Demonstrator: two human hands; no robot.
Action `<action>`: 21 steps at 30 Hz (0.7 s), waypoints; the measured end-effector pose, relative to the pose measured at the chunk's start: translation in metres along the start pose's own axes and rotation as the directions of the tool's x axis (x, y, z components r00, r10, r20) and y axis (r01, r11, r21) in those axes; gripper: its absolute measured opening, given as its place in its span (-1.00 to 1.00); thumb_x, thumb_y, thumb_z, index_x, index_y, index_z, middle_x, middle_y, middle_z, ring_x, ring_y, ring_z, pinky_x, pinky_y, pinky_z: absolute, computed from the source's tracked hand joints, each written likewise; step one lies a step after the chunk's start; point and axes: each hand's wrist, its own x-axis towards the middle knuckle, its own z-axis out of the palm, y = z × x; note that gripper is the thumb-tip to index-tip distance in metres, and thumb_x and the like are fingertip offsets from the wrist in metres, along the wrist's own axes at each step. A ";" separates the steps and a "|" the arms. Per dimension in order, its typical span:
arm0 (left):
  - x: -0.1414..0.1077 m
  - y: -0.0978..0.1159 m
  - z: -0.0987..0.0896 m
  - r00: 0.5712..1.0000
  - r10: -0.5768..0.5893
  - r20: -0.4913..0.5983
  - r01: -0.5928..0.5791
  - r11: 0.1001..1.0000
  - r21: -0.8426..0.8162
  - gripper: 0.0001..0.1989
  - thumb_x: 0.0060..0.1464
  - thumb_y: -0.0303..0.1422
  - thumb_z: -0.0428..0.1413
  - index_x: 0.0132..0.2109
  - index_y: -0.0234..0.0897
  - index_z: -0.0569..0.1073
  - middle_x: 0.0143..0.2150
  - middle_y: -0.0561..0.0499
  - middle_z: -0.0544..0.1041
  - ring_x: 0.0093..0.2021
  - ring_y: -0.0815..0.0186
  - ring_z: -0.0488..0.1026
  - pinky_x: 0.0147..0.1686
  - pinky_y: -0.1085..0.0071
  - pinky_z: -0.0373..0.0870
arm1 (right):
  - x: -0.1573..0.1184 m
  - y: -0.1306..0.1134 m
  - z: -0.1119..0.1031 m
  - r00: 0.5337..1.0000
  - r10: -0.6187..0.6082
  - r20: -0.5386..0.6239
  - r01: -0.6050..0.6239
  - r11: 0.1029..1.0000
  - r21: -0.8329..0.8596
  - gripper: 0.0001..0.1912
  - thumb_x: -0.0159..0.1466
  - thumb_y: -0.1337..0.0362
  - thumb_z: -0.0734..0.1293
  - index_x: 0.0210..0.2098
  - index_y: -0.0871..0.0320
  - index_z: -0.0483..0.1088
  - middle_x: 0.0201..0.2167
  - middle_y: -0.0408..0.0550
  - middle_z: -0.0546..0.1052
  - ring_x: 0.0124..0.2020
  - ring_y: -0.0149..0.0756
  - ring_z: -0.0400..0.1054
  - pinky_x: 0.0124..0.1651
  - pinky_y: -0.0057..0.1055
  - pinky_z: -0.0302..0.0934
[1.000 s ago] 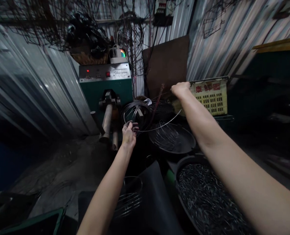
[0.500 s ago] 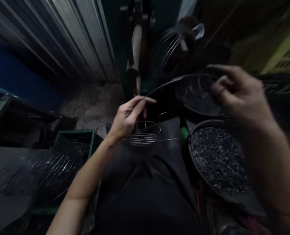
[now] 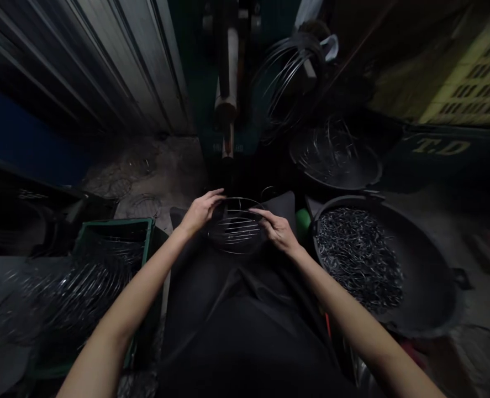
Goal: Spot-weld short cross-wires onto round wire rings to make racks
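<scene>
A round wire rack (image 3: 240,234) with several parallel bars and a ring above them rests at my lap, over the dark apron (image 3: 245,309). My left hand (image 3: 201,213) grips the left side of its ring, thumb and fingers closed on the wire. On the opposite side my right hand (image 3: 278,229) holds the rim, its forefinger lying along the ring. Straight ahead of the rack, the blunt rod of a green machine (image 3: 227,105) points down toward it. Fingertip contact with the thin wire is partly lost in the dark.
At right stands a wide black basin (image 3: 429,276) with many small bent metal pieces, and a second basin (image 3: 336,179) behind it. A wire coil (image 3: 290,72) hangs beside the machine. A green crate (image 3: 147,243) with stacked wire parts is at left.
My right hand has come down and left from above the basins to the rack. The wire held between my hands no longer shows there. My left hand has lowered onto the ring.
</scene>
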 end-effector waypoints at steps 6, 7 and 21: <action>0.022 -0.007 0.013 0.953 -0.027 0.301 -0.004 0.995 0.101 -0.62 0.15 -0.26 -0.07 0.08 -0.23 0.39 -0.05 -0.03 0.53 -0.06 0.25 0.46 -0.01 0.38 0.30 | 0.014 0.012 0.005 0.994 0.011 -0.112 -0.018 0.998 -0.062 -0.67 0.29 0.19 0.13 -0.06 0.04 0.43 -0.18 -0.10 0.53 -0.17 -0.31 0.41 -0.05 -0.37 0.26; 0.022 -0.006 0.012 0.942 -0.034 0.334 0.004 0.996 0.090 -0.63 0.16 -0.24 -0.07 0.04 -0.26 0.43 -0.06 -0.03 0.53 -0.07 0.26 0.46 -0.03 0.41 0.30 | 0.017 0.010 0.001 0.995 0.006 -0.097 -0.012 0.998 -0.058 -0.67 0.28 0.19 0.14 -0.06 0.07 0.43 -0.21 -0.09 0.53 -0.19 -0.31 0.41 -0.07 -0.37 0.26; 0.022 -0.006 -0.022 0.955 -0.192 0.225 0.196 0.981 0.006 -0.62 0.13 -0.14 -0.04 -0.23 -0.37 0.50 -0.42 0.04 0.48 -0.44 0.42 0.35 -0.43 0.55 0.22 | 0.079 -0.020 -0.037 0.948 -0.255 0.192 0.314 0.854 -0.416 -0.78 0.25 0.33 0.20 -0.21 0.08 0.47 -0.32 -0.06 0.46 -0.30 -0.31 0.26 -0.29 -0.43 0.16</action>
